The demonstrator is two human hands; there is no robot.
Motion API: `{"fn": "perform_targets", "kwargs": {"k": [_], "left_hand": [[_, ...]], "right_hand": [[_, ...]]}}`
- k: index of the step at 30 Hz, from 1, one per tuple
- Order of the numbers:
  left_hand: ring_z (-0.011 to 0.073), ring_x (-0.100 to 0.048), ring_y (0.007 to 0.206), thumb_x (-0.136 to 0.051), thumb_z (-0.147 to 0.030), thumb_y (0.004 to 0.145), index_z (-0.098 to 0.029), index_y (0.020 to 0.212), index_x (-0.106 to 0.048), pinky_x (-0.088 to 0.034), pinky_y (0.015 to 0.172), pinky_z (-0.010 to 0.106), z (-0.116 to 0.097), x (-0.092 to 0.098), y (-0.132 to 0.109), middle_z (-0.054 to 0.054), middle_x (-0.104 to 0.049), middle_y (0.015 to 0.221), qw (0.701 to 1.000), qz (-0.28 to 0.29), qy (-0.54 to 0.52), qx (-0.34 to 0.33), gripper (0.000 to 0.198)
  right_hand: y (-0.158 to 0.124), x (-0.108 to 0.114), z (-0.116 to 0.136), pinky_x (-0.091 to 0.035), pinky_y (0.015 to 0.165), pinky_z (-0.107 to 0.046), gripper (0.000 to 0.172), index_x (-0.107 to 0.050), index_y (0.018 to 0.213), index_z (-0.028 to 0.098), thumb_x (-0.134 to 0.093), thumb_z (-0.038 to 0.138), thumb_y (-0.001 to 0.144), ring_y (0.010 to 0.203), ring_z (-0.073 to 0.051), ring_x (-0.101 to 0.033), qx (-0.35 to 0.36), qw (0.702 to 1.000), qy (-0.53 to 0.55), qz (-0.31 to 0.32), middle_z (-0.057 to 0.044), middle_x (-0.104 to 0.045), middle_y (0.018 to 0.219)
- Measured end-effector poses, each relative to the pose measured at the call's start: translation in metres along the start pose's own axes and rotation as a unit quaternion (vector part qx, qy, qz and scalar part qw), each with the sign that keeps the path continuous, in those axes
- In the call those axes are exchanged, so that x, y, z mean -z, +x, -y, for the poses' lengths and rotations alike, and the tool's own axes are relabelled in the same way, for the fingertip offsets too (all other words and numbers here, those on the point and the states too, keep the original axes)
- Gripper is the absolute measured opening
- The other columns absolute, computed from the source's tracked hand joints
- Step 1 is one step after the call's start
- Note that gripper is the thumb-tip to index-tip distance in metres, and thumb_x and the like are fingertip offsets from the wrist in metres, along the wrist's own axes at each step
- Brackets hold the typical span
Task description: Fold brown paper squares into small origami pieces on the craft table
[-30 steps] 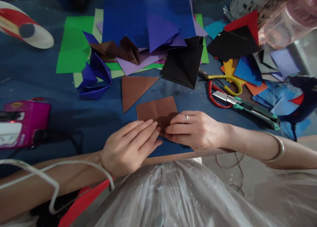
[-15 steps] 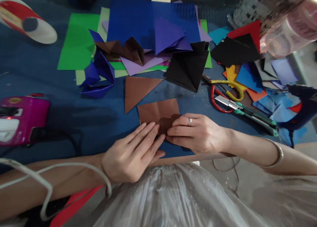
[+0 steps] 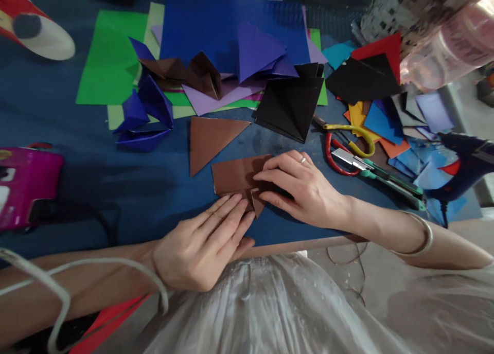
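Observation:
A partly folded sheet of brown paper [image 3: 229, 177] lies near the table's front edge, a small fold [image 3: 258, 202] standing out at its lower side. My left hand [image 3: 204, 241] rests on its lower left part, fingers stretched out flat. At the paper's right side, my right hand [image 3: 303, 189], with a ring on one finger, has its fingers bent over the sheet and its thumb by the small fold. Part of the paper is hidden under both hands. Just beyond lies a separate brown paper triangle [image 3: 214, 140], touched by neither hand.
Folded blue [image 3: 148, 112], brown [image 3: 204, 76] and black [image 3: 291, 107] paper pieces lie over coloured sheets [image 3: 111, 50] behind. Scissors [image 3: 347, 138], a box cutter [image 3: 380, 176], paper scraps and a glue gun [image 3: 463, 163] are right; a magenta device [image 3: 34, 184] is left.
My right hand has shifted up and its fingers have spread over the brown paper. The small fold at the lower side now shows. My left hand stays pressed on the sheet.

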State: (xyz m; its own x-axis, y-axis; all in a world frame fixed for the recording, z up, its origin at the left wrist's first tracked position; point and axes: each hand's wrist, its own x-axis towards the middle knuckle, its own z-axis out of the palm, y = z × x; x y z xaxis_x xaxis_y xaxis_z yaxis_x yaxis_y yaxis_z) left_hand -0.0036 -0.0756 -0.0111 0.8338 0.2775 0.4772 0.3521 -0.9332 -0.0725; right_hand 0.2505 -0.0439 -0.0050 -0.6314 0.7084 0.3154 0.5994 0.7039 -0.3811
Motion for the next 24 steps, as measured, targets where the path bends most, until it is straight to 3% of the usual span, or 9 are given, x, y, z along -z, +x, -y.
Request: {"fn": "perform_targets", "kwargs": {"k": [3,8,24], "left_hand": [[0.0318,-0.077,0.105,-0.068,-0.026,0.096,0.001,0.111,-0.072,-0.068,0.091,0.040,0.000,0.000,0.000,0.022,-0.078,0.110,1.000,-0.003,0.007,0.001,0.031],[0.0326,-0.076,0.107,-0.069,-0.025,0.095,0.003,0.113,-0.072,-0.067,0.094,0.041,0.000,-0.001,-0.002,0.024,-0.077,0.112,1.000,-0.001,-0.003,0.001,0.033],[0.0353,-0.076,0.106,-0.067,-0.025,0.096,0.007,0.115,-0.070,-0.066,0.091,0.044,-0.003,-0.002,-0.003,0.025,-0.077,0.111,1.000,-0.002,-0.016,0.006,0.037]], "right_hand": [[0.005,0.000,0.002,-0.037,0.084,-0.038,0.027,-0.069,0.102,0.018,-0.058,0.043,0.103,0.096,-0.023,-0.056,-0.036,0.998,0.031,0.030,-0.008,-0.070,0.104],[0.011,-0.001,0.005,-0.033,0.084,-0.035,0.019,-0.063,0.090,0.017,-0.063,0.033,0.101,0.090,-0.020,-0.054,-0.059,0.995,0.067,0.043,-0.004,-0.068,0.095],[0.010,-0.011,0.015,-0.031,0.078,-0.035,0.021,-0.064,0.089,0.017,-0.055,0.030,0.104,0.081,-0.022,-0.052,-0.077,0.996,-0.021,0.034,-0.005,-0.064,0.089]]}}
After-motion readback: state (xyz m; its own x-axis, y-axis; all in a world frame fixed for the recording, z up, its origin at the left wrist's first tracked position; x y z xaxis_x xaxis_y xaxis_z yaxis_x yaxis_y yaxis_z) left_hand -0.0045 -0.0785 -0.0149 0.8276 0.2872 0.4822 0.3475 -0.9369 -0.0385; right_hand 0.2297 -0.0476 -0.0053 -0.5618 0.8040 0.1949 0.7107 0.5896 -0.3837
